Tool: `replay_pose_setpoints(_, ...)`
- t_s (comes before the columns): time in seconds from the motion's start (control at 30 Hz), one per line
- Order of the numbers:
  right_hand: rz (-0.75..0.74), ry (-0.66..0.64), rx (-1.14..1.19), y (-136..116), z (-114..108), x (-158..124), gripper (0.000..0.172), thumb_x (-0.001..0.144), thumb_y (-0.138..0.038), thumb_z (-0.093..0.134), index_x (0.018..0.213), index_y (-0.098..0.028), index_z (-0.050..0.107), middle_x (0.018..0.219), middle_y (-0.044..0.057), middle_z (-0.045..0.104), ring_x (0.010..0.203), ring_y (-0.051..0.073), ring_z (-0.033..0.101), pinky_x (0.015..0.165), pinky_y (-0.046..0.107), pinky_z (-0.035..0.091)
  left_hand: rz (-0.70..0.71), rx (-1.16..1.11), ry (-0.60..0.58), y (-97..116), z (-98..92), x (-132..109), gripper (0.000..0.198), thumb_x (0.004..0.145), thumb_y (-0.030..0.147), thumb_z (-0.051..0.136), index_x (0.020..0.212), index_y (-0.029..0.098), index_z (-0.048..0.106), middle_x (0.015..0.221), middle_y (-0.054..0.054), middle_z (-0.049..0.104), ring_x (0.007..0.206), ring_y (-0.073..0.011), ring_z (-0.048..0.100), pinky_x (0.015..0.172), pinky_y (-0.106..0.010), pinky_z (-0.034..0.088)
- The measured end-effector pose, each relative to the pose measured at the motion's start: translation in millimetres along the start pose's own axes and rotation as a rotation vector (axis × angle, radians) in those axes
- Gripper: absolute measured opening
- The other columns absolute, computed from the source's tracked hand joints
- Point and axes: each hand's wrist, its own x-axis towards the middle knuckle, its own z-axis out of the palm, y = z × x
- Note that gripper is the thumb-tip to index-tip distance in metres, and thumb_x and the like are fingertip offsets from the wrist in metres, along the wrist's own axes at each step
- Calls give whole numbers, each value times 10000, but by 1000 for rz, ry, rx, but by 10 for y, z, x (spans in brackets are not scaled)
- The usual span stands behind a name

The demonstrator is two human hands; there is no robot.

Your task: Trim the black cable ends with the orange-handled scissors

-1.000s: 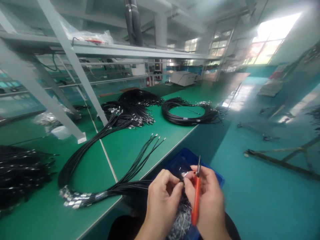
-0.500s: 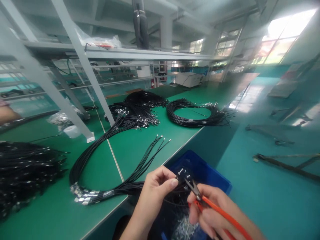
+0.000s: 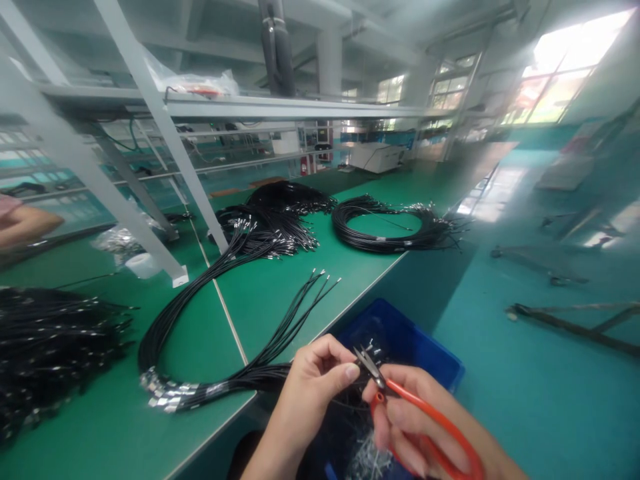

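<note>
My left hand (image 3: 320, 380) is closed in a pinch on the end of a black cable beside the table's edge; the fingers hide most of that end. Held in my right hand (image 3: 425, 427) is a pair of scissors (image 3: 416, 399) with orange handles. Its slim metal blades are slightly apart and reach to my left fingertips. Behind my left hand a bundle of black cables (image 3: 207, 390) with silvery tips and labels curves across the green table (image 3: 280, 300). Below both hands is a blue bin (image 3: 425, 340) with pale scraps in the bottom.
More black cables (image 3: 55, 353) are heaped at the left, others (image 3: 280, 220) at the back, and a coil (image 3: 383, 243) lies at the table's far edge. A shelf post (image 3: 175, 160) stands on the table. Another person's arm (image 3: 30, 227) shows at far left.
My right hand has moved left and slightly up, bringing the scissor blades to my left fingertips. The other person's arm reaches further into view. My left hand stays nearly in place.
</note>
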Motion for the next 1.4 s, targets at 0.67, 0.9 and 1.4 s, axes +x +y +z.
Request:
replay_pose_setpoints(0.67,-276,643,-235,-49,-196,-114,393,622,-425,763,900,-194,610,524,14,626,295,49,404,321,182,291,65,1224,355,-417,-184,271,147,830,185,488,804,221,628,883,-63,609,856,-227,559,721,-309,399)
replay_pose_setpoints(0.9,-342,604,-217,7,-139,7,368,625,-419,762,855,-186,594,527,-10,594,319,59,420,343,198,318,-46,1288,551,-354,-688,477,96,768,131,545,696,194,555,816,-67,583,890,-261,529,779,-364,362)
replay_pose_setpoints(1.4,-438,712,37,31,-80,113,379,655,-299,759,936,-203,523,609,-60,555,436,102,496,417,222,383,448,1018,2,26,386,102,169,858,197,482,900,235,642,873,-56,644,788,-201,571,714,-293,399)
